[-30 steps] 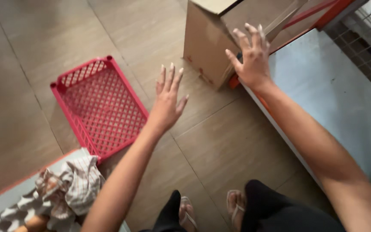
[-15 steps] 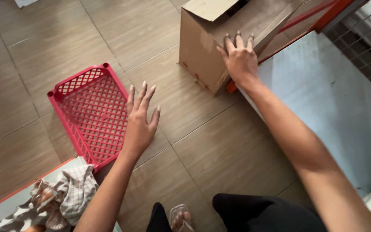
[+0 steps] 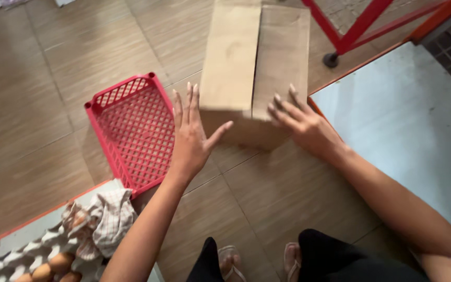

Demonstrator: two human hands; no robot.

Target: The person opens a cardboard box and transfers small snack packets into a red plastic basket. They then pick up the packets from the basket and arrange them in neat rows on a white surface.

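Right hand [image 3: 309,128] flat on box [image 3: 254,68] edge, fingers spread, not gripping. Left hand [image 3: 191,138] open, just beside box, over red crate [image 3: 131,130].

Plain brown cardboard box [image 3: 254,68], flaps shut, on the tiled floor [image 3: 53,104].
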